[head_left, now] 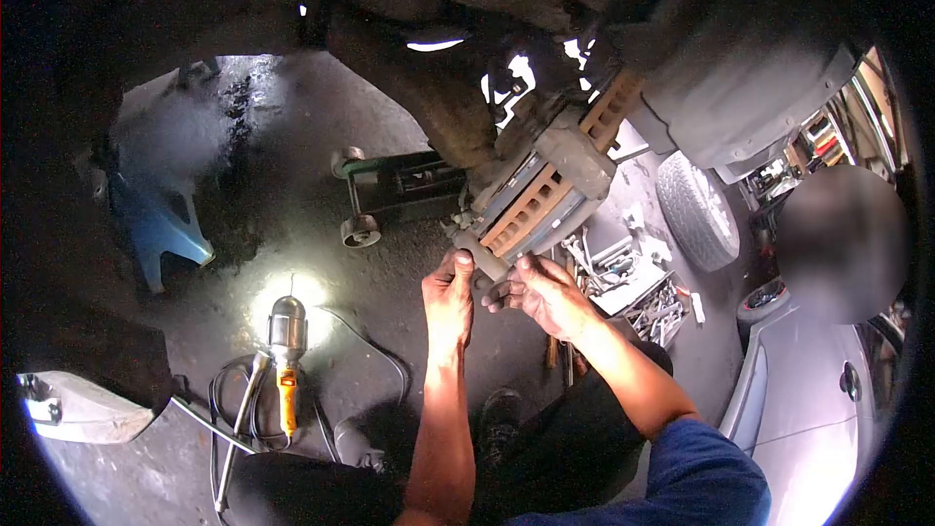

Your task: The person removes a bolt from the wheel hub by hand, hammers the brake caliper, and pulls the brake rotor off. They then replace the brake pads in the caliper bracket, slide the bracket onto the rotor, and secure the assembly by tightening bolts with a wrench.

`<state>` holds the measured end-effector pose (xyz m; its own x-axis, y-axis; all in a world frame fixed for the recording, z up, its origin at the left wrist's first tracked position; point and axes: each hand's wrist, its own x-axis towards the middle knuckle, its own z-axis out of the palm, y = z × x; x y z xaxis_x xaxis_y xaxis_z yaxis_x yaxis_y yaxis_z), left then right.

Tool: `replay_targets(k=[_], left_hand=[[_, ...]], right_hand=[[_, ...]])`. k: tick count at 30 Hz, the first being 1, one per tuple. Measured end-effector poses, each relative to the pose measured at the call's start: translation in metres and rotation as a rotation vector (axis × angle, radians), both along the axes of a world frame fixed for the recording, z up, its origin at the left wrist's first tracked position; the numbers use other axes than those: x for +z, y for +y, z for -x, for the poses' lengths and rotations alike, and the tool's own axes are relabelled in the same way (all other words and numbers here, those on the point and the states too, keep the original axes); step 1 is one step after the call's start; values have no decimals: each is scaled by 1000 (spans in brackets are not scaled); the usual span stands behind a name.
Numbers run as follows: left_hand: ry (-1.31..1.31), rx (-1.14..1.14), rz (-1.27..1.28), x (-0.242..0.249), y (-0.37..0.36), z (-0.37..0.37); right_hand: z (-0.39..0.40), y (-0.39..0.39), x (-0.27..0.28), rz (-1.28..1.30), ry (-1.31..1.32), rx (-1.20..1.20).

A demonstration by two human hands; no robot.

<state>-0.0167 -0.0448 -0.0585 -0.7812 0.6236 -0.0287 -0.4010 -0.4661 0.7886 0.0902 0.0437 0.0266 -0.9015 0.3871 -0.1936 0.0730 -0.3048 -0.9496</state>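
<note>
- Beneath the car's wheel arch, the brake (575, 161) was at the upper middle of the view, its rusty disc (531, 212) tilted so that the slotted edge faced the person.
- At its lower end, the left hand (450, 304) grasped a grey metal piece (480, 255), thumb pressed on the near side and fingers curled behind, a hold that looked meant to steady that end.
- Just across from it, the right hand (550, 302) had bent, partly spread fingers, dark at the tips; whether they gripped anything small or only rested by the piece, one could not tell. Working from both sides probably gave the hands better control.
- On the floor, a lit work lamp (287, 326) lay with its yellow handle (287, 399) towards the person, likely set low to throw light upwards. Its cord (394, 370) trailed around it, and a metal bar (241, 399) lay beside it.
- Near the brake, a low wheeled jack (404, 183) sat partly hidden; any contact with the car was out of sight.
- Right of the right hand, heaped tools (654, 312) seemed placed for easy reach, and a loose wheel (696, 209) was beyond them, apparently out of the way.
- Around all this, the floor (321, 117) was dark and grimy, with a blue stand (161, 219) at the left and a silver car (804, 399) at the right.
</note>
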Motion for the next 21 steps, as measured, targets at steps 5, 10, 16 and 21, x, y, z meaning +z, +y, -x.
replay_targets(k=[5,10,16,21], left_hand=[[77,-16,56,12,-11,8],[274,-78,329,29,-34,32],[638,294,329,112,-63,32],[851,248,375,133,-23,5]], right_hand=[[2,-1,4,23,26,-9],[5,-10,5,52,53,-110],[5,-11,-7,132,4,-312],[2,-20,5,26,-28,-406]])
